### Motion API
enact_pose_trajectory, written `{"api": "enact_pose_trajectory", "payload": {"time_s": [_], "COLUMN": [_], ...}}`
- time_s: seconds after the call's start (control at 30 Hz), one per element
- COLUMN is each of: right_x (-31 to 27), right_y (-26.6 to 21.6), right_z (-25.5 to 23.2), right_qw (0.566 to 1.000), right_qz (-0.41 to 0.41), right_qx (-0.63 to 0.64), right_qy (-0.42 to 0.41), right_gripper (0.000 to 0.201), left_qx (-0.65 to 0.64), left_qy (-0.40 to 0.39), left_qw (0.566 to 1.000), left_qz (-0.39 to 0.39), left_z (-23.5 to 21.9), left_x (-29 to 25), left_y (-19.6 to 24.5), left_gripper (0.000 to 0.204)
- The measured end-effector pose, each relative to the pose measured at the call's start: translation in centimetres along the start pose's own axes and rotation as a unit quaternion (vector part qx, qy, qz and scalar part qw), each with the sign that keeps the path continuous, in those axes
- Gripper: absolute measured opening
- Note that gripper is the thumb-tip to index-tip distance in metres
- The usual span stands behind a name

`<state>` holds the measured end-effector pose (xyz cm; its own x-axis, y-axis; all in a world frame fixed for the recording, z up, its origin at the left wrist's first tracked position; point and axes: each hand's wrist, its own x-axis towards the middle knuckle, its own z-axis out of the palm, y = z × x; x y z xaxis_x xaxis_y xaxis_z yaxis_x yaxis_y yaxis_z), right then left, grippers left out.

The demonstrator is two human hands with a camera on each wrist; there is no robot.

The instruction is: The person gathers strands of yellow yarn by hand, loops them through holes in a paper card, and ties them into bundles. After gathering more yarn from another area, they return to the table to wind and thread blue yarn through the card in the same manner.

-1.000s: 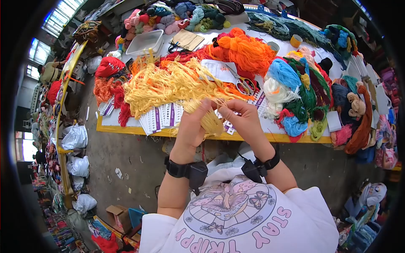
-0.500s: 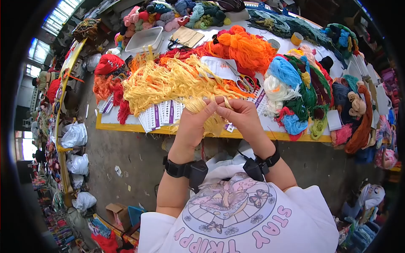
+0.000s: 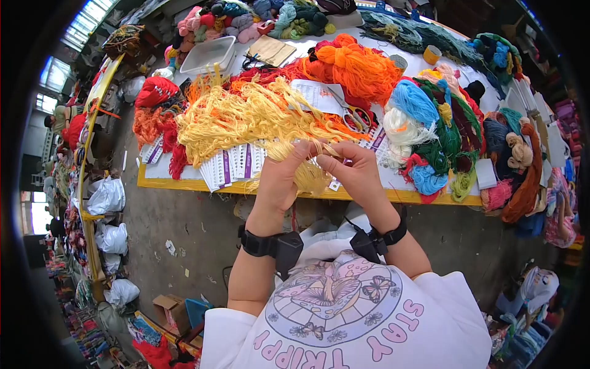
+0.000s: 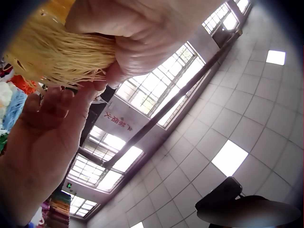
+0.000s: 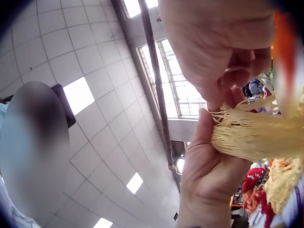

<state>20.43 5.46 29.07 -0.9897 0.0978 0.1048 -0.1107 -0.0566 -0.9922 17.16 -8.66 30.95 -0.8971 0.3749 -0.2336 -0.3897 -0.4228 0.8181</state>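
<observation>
Close over the table's front edge, both hands hold a bundle of pale yellow yarn (image 3: 311, 179). The left hand (image 3: 279, 181) grips the bundle, its thumb on the near side. Thumb and fingers of the right hand (image 3: 357, 175) pinch strands at the bundle's upper edge, near the left fingertips. In the left wrist view, many fine strands of the yarn (image 4: 66, 52) fan out below the left hand (image 4: 142, 33), meeting the right thumb. From the right wrist, the yarn (image 5: 251, 135) lies over the left palm, with the right fingertips at its strand ends.
Behind the hands lies a big heap of yellow yarn (image 3: 233, 117), with orange yarn (image 3: 356, 71) beyond. Scissors (image 3: 357, 120) lie beside a paper sheet (image 3: 316, 97). Punched cards (image 3: 224, 169) line the front edge. Blue, white and green skeins (image 3: 452, 129) sit right; a clear plastic tub (image 3: 209, 56) stands behind.
The hands drew together over the yarn, and the right fingers shifted along its upper edge. The bundle's hanging part changed shape between the hands. The yarn heaps on the table stayed put.
</observation>
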Motion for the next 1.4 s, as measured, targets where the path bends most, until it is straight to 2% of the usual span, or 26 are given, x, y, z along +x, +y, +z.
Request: {"api": "enact_pose_trajectory", "payload": {"time_s": [0.03, 0.07, 0.1, 0.13, 0.23, 0.33, 0.43, 0.53, 0.63, 0.83, 0.93, 1.03, 1.23, 1.4], "right_x": [0.1, 0.1, 0.1, 0.2, 0.3, 0.2, 0.1, 0.0, -0.1, 0.0, -0.1, -0.1, 0.0, -0.1], "right_y": [0.0, -0.2, -1.0, -1.5, -2.0, -0.8, -0.8, -0.7, -0.9, -0.8, -1.3, -1.1, 0.2, -0.7], "right_z": [0.1, -0.1, -0.3, -0.3, -0.1, 0.3, 0.3, 0.5, 0.5, 0.2, 0.6, 0.7, 0.0, 0.0], "right_qw": [0.999, 0.996, 0.976, 0.937, 0.963, 0.986, 0.988, 0.99, 0.991, 0.991, 0.994, 0.992, 0.995, 0.993], "right_qz": [-0.044, 0.036, 0.116, 0.193, 0.185, 0.107, 0.103, 0.105, 0.098, 0.102, 0.086, 0.081, 0.088, 0.094], "right_qx": [-0.027, 0.081, 0.187, 0.29, 0.197, 0.126, 0.117, 0.085, 0.091, 0.087, 0.062, 0.095, 0.044, 0.067], "right_qy": [0.007, 0.0, -0.008, -0.016, -0.012, -0.006, -0.022, -0.027, -0.012, 0.009, 0.011, 0.027, 0.03, 0.031], "right_gripper": [0.016, 0.015, 0.014, 0.013, 0.014, 0.016, 0.017, 0.017, 0.017, 0.016, 0.015, 0.015, 0.016, 0.017], "left_qx": [0.003, -0.005, -0.012, -0.019, -0.069, -0.07, -0.004, 0.012, 0.046, -0.003, -0.016, -0.004, -0.034, -0.065], "left_qy": [-0.001, 0.002, 0.006, 0.01, 0.025, 0.002, -0.022, -0.005, -0.003, 0.002, 0.011, 0.009, 0.051, 0.034], "left_qw": [1.0, 1.0, 1.0, 1.0, 0.996, 0.995, 0.999, 1.0, 0.998, 1.0, 1.0, 0.999, 0.998, 0.997], "left_qz": [0.008, -0.001, -0.009, -0.017, -0.045, -0.077, -0.03, -0.013, 0.033, 0.002, 0.006, 0.038, 0.019, -0.029], "left_z": [0.1, 0.0, -0.3, -0.4, 0.6, 0.9, 0.5, 0.4, 0.2, 0.0, 1.2, 0.7, 0.8, 0.3], "left_x": [0.0, 0.0, 0.0, 0.0, -0.4, -0.6, -0.7, -0.4, -0.3, -0.1, -0.3, 0.1, -0.2, -0.4], "left_y": [0.0, 0.0, 0.0, 0.1, 0.9, 1.5, 0.8, 0.1, -0.2, 0.1, 0.3, -0.4, 0.1, 0.3], "left_gripper": [0.028, 0.029, 0.03, 0.031, 0.034, 0.034, 0.037, 0.029, 0.027, 0.026, 0.022, 0.021, 0.023, 0.025]}}
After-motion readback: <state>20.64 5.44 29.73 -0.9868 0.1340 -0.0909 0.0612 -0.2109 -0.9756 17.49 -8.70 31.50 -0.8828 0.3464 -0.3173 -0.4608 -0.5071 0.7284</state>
